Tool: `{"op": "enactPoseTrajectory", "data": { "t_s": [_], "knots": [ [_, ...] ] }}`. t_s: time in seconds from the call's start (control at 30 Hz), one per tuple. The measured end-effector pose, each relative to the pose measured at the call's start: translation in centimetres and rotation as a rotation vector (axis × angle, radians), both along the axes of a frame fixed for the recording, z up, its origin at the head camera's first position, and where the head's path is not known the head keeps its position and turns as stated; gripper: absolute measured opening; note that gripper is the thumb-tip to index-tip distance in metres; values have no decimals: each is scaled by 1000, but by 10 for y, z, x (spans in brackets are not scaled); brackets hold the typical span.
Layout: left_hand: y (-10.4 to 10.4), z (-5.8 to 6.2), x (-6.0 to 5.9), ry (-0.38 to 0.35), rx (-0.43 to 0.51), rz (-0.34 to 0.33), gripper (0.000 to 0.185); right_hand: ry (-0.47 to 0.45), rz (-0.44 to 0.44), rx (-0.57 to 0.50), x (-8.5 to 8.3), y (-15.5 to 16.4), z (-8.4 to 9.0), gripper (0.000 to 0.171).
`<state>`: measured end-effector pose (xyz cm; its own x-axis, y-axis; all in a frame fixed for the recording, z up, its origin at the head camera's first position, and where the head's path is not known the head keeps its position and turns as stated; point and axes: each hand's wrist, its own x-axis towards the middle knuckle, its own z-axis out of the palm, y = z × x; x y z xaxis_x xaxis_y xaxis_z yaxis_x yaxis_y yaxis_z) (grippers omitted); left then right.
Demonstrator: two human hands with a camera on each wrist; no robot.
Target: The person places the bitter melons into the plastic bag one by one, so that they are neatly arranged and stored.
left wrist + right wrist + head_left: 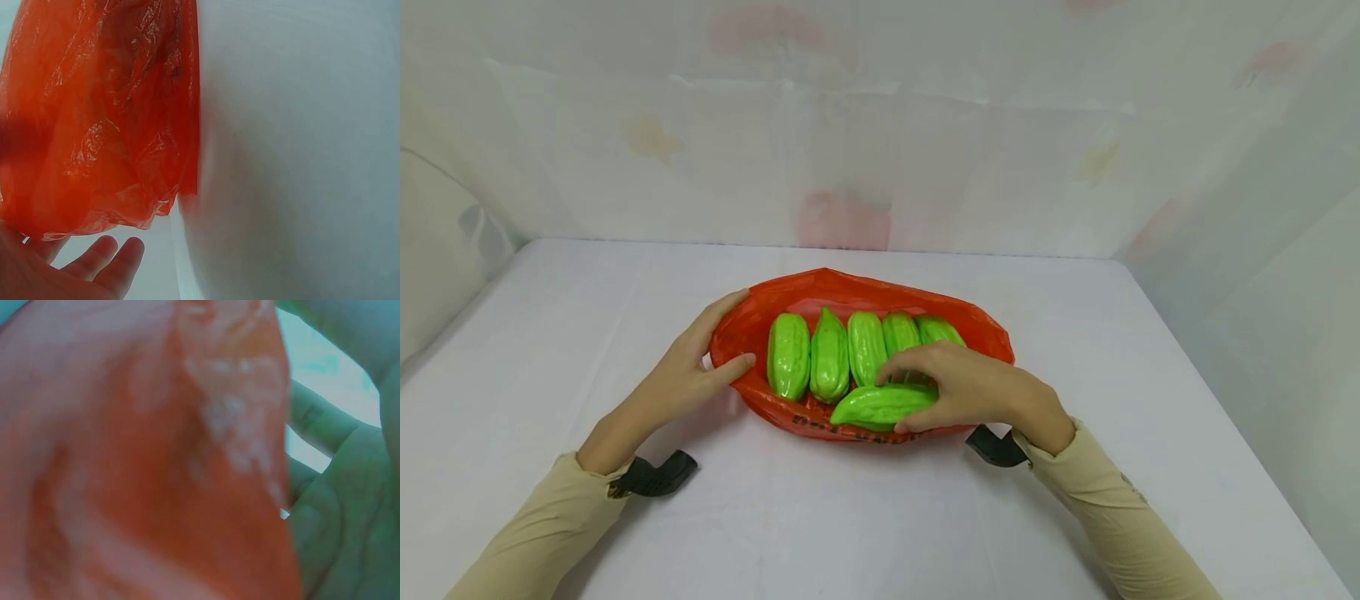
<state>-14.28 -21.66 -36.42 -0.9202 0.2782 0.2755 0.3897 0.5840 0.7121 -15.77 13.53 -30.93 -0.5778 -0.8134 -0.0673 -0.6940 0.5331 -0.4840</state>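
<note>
Left hand (pixel 692 367): grip pinching rim of orange bag (pixel 752 329).
Right hand (pixel 973 387): grip curled round front green gourd (pixel 880 406).
Bench (pixel 880 517): white.

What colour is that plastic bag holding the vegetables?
Orange-red bag; the head view shows it best.

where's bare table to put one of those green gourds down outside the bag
Bare table lies between the two sleeves in front of the orange bag, plus wide strips left, right and behind it. Inside the bag is crowded: gourds side by side, the right hand gripping the front gourd, the left hand holding its rim.
</note>
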Motion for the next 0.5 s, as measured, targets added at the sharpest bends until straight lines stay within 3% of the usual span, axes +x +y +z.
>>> {"op": "enactPoseTrajectory", "data": {
  "t_s": [0.3, 0.5],
  "knots": [
    [0, 1, -1, 1, -10, -4, 75, -74, 31, 28, 1, 0, 1, 42],
    [-1, 1, -2, -15, -15, 4, 74, 22, -12, 52, -1, -3, -2, 42]
  ]
}}
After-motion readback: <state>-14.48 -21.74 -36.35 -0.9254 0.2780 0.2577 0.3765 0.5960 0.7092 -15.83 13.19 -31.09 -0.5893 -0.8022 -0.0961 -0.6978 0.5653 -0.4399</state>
